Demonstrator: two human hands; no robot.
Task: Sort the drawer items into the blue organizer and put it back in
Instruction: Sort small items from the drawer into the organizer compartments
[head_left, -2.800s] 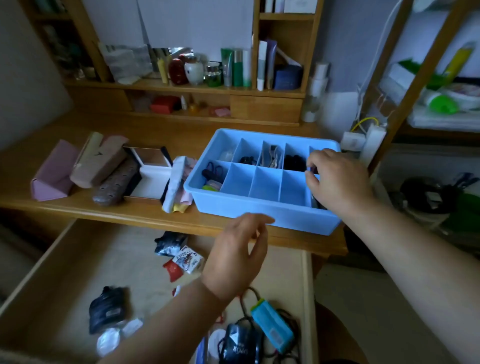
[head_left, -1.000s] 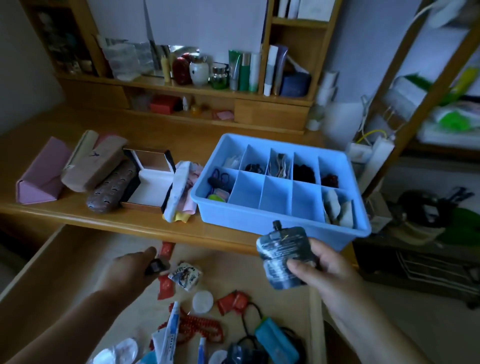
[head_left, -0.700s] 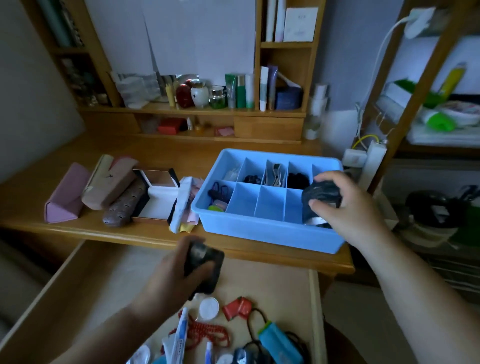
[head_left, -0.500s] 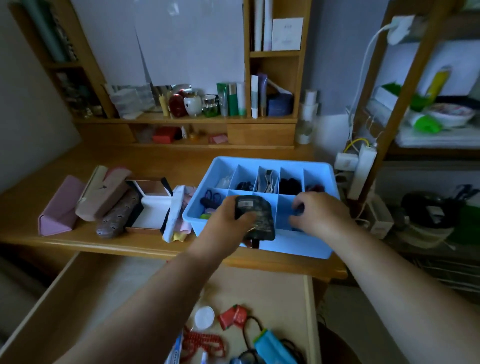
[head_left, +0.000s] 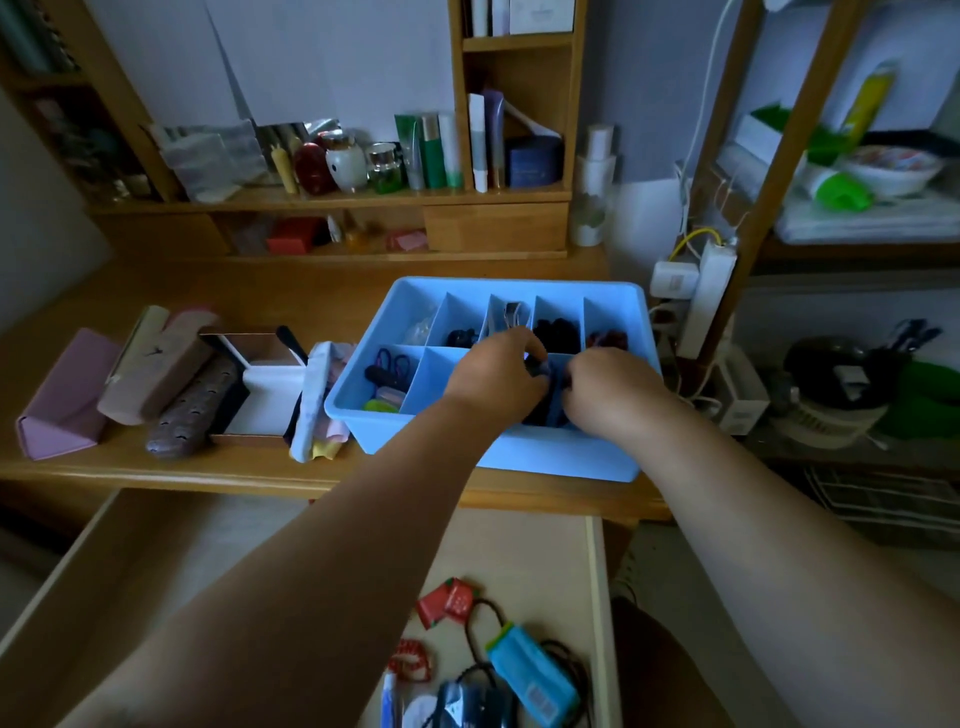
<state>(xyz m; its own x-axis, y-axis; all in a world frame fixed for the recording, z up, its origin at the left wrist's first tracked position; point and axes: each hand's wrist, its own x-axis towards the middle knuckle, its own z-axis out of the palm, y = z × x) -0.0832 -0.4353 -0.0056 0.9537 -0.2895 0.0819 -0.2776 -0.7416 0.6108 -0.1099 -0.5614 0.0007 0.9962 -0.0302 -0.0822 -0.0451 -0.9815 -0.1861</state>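
The blue organizer stands on the wooden desk, divided into several compartments. Both my hands are over its front row, right of the middle. My left hand grips a dark pouch and lowers it into a front compartment. My right hand is close beside it, its fingers curled onto dark pouch material in the same compartment. The hands hide most of the pouches. The open drawer lies below the desk edge with loose items in it.
In the drawer lie red packets, a blue device and black cables. Left of the organizer lie a pink case, tan and brown cases and an open box. A power strip hangs at the right.
My left hand has carried its dark pouch from above the front rim into a front compartment, meeting my right hand there. The view has tilted up, so less of the drawer shows.
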